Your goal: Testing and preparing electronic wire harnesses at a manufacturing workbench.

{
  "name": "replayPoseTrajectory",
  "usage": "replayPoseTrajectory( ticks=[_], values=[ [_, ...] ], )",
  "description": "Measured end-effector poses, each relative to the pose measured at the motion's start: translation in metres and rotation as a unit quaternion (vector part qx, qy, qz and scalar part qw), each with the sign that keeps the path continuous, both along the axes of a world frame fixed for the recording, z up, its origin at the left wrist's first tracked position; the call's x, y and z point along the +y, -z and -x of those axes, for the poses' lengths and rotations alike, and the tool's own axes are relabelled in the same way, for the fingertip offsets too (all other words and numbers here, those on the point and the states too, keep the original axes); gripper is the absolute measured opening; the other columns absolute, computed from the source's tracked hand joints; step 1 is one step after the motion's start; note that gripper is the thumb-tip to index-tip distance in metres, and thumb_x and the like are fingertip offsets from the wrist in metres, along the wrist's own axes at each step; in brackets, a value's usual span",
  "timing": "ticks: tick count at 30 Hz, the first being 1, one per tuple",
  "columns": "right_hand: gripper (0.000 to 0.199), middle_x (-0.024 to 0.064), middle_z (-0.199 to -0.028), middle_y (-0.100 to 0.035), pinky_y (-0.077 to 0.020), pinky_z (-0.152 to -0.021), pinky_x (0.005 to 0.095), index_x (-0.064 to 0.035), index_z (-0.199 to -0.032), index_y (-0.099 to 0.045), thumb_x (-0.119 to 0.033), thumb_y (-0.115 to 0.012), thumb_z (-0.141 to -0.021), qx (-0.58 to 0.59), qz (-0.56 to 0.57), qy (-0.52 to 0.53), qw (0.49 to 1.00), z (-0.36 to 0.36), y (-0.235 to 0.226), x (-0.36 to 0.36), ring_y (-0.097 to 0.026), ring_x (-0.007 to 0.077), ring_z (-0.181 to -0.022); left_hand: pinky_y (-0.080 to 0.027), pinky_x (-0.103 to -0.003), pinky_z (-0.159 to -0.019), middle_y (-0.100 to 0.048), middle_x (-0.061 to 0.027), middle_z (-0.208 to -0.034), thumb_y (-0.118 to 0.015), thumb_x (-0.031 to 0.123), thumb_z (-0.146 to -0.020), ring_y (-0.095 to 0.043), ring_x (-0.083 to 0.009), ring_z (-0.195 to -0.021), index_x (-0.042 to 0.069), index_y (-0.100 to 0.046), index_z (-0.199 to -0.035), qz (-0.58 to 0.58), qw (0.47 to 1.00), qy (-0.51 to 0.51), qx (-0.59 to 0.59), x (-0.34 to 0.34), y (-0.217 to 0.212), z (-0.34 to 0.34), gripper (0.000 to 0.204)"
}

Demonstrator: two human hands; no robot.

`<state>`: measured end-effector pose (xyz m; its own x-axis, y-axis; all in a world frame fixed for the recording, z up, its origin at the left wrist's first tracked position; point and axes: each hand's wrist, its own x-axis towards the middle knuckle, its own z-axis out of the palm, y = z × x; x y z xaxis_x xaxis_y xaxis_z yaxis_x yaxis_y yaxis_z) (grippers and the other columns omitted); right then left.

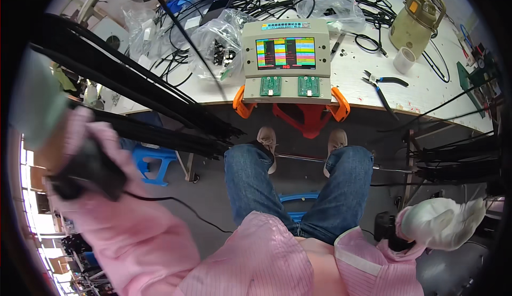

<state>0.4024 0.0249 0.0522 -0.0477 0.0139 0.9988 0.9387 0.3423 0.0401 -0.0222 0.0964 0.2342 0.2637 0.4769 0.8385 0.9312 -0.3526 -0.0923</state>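
Observation:
My left hand (40,101), in a pale glove, is raised at the far left beside a long bundle of black cables (133,90). Motion smears its fingers, so any grip on the cables cannot be made out. Low on the right is my right hand (445,224) in a white glove, its fingers stretched out and nothing visible in them. Another black cable bundle (453,160) hangs above it. Ahead, at the table's front edge, sits a grey tester (288,29) with a lit colour screen (286,53) and two small green circuit boards (271,86).
Blue-handled cutters (380,85) lie right of the tester, near a white cup (404,60) and an olive jug (413,26). Tangled black cables (266,0) and clear plastic bags (216,40) cover the table's back. Orange clamps (244,103) flank the tester. A blue stool (154,162) stands left.

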Motion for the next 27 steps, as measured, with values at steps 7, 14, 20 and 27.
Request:
replayPoseTrajectory(
  ticks=[7,14,20,27],
  values=[
    [0.033,0.0244,-0.103,-0.056,-0.0435,-0.085,0.0424,0.0015,-0.114,-0.045,-0.007,-0.045,-0.082,0.067,0.453,-0.448,0.768,0.094,0.020,0.001,-0.055,0.0354,-0.095,-0.043,-0.028,-0.081,-0.061,-0.0100,-0.096,-0.038,0.007,-0.090,-0.057,-0.0162,-0.087,-0.005,-0.057,-0.104,0.502,0.733,0.210,-0.407,-0.001,0.187,-0.056,0.026],
    [0.030,0.0148,-0.101,-0.058,-0.0481,-0.079,0.0412,0.0003,-0.106,-0.048,-0.025,-0.043,-0.093,0.690,0.538,-0.457,-0.158,0.160,0.144,0.003,-0.058,0.0269,-0.091,-0.035,-0.034,-0.094,-0.058,-0.0138,-0.099,-0.040,0.007,-0.090,-0.056,-0.0222,-0.091,-0.005,-0.054,-0.102,0.564,0.573,0.343,-0.486,-0.072,0.251,-0.090,0.022],
    [0.026,0.0132,-0.092,-0.060,-0.0502,-0.072,0.0355,-0.0003,-0.105,-0.047,-0.023,-0.043,-0.092,0.670,0.489,-0.551,-0.088,0.159,0.150,0.008,-0.061,0.0213,-0.080,-0.029,-0.048,-0.098,-0.059,-0.0148,-0.087,-0.044,0.035,-0.091,-0.057,-0.0300,-0.087,-0.007,-0.052,-0.102,0.648,0.358,0.551,-0.386,-0.097,0.260,-0.067,0.044],
    [0.029,0.0102,-0.085,-0.062,-0.0487,-0.070,0.0282,0.0029,-0.103,-0.054,-0.022,-0.051,-0.089,0.584,0.645,-0.487,0.077,0.153,0.093,0.003,-0.060,0.0185,-0.075,-0.046,-0.036,-0.073,-0.059,-0.0108,-0.081,-0.054,0.033,-0.086,-0.057,-0.0223,-0.067,-0.005,-0.055,-0.096,0.448,0.091,0.424,-0.782,-0.095,0.267,-0.063,0.040]
  ],
)
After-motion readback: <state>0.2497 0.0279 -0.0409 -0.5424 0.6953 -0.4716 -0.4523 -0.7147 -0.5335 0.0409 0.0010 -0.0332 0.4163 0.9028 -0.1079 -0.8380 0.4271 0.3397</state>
